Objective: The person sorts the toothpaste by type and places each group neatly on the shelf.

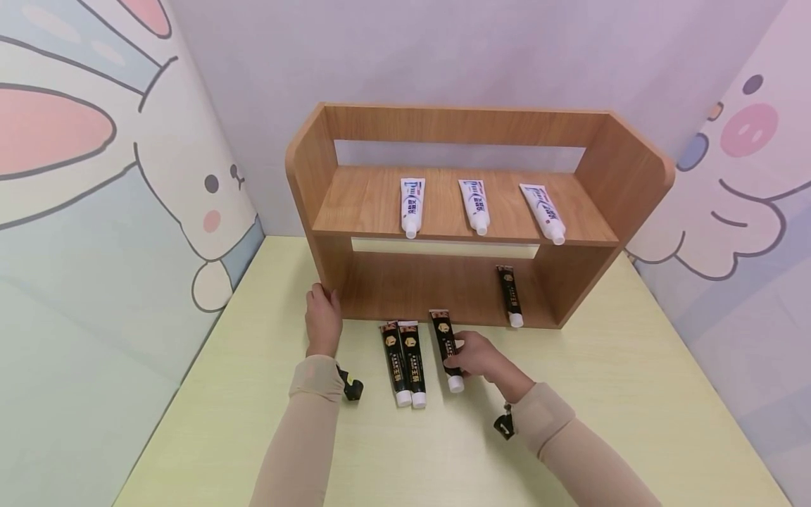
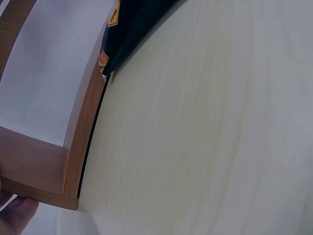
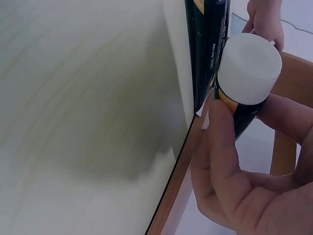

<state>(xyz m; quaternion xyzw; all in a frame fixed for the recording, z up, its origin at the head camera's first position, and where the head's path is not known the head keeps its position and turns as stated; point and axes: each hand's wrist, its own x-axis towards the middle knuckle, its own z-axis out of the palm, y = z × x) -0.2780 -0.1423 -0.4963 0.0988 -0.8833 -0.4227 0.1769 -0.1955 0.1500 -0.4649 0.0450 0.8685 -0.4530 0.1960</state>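
My right hand pinches a black toothpaste tube with a white cap. In the right wrist view, the thumb and fingers hold it just below its cap. The tube is in front of the wooden shelf's lower board. My left hand grips the front edge of the shelf's left side panel; fingers show beside it in the left wrist view. Between the hands, two more black tubes, one on the left and one on the right, lie side by side on the table.
On the upper board lie three white toothpaste tubes, left, middle and right, caps forward. Another black tube lies at the lower board's right end. Cartoon-printed walls surround the pale yellow table.
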